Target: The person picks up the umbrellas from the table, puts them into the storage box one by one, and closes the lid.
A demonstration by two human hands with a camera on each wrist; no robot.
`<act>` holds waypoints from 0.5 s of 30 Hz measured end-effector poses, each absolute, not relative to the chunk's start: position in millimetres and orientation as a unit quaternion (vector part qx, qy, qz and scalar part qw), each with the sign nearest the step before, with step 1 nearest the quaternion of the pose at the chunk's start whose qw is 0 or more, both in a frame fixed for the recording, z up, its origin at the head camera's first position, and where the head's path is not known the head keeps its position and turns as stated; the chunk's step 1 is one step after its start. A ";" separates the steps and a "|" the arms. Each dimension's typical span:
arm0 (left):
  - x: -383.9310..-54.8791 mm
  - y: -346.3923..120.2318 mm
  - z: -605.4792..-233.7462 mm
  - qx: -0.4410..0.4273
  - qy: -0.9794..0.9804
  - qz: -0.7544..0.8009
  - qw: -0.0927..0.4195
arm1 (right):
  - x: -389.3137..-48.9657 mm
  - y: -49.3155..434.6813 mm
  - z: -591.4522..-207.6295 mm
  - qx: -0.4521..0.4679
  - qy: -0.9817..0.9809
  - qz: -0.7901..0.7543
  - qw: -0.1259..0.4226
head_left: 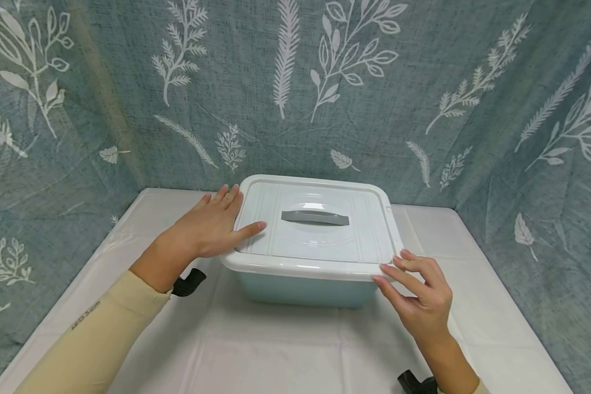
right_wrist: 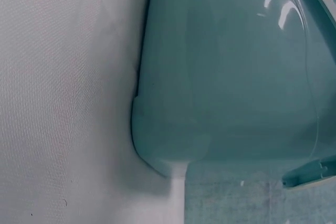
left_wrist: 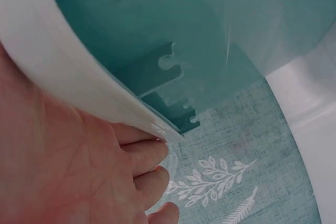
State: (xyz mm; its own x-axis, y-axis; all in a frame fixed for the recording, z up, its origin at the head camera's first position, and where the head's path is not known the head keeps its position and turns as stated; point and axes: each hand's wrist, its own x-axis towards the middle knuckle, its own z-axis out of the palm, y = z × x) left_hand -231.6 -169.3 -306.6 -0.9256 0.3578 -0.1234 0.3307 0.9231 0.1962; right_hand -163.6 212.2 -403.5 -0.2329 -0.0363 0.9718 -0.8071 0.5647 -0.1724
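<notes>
A teal plastic storage box [head_left: 305, 290] stands on the white-covered table under a white lid [head_left: 271, 241] with a grey handle [head_left: 315, 218]. My left hand [head_left: 209, 224] lies along the lid's left rim, fingers straight and thumb on top. From the left wrist view, the palm [left_wrist: 79, 166] is against the white rim [left_wrist: 68, 61], beside the box's teal wall [left_wrist: 210, 30]. My right hand [head_left: 423, 293] touches the lid's near right corner with its fingertips and thumb, the fingers slightly bent. The right wrist view shows the box side [right_wrist: 236, 77] but not that hand.
A white cloth [head_left: 266, 350] covers the table. Teal curtains [head_left: 256, 82] with white leaf prints rise behind it and on both sides. Black wrist pieces [head_left: 189, 283] show by each wrist.
</notes>
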 end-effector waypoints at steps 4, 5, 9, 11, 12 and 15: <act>-232.6 -168.7 -305.4 0.175 0.977 0.090 0.080 | -164.0 212.8 -404.3 0.297 -0.702 0.358 0.539; -232.8 -168.6 -305.2 0.175 0.977 0.091 0.081 | -164.1 212.8 -404.4 0.296 -0.702 0.359 0.539; -233.6 -168.5 -304.9 0.173 0.977 0.095 0.085 | -164.2 212.7 -404.7 0.295 -0.704 0.363 0.534; -234.0 -168.6 -304.8 0.173 0.977 0.095 0.087 | -164.1 212.4 -404.7 0.295 -0.706 0.365 0.531; -234.3 -168.6 -304.7 0.172 0.976 0.096 0.087 | -164.0 212.3 -404.7 0.295 -0.706 0.365 0.530; -235.3 -168.7 -304.8 0.172 0.976 0.096 0.087 | -164.3 211.8 -404.5 0.295 -0.706 0.368 0.528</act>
